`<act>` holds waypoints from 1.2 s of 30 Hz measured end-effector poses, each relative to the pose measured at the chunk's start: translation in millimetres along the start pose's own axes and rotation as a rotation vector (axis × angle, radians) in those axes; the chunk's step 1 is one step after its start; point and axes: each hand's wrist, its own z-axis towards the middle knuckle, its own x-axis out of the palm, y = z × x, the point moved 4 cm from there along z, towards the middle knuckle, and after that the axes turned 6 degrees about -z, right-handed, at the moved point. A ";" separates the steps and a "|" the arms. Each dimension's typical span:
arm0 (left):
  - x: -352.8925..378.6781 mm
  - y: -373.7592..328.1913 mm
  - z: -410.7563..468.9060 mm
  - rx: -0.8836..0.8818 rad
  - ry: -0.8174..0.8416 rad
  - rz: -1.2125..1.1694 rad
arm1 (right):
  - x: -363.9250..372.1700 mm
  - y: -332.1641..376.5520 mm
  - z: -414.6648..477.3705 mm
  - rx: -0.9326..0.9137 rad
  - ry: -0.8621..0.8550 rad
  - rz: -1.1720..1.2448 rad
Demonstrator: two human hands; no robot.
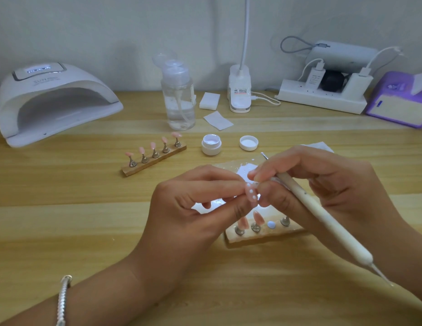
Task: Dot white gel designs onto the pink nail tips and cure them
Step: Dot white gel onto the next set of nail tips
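Your bracelet (63, 300) sits lowest in view, on the left wrist. Above it your left hand (193, 208) pinches a pink nail tip (250, 194) that already carries white dots. Your right hand (323, 184) grips the dotting tool (323, 217) like a pen, its front end at the tip. The wet dots could smear against your fingers, or the tip could slip from the pinch onto the stand (264, 237) just beneath. The curing lamp (52, 102) stands far left on the table (87, 220).
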 end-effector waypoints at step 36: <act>0.4 -0.8 0.1 -0.031 0.003 -0.008 | -3.4 -10.0 -4.4 0.067 0.043 -0.014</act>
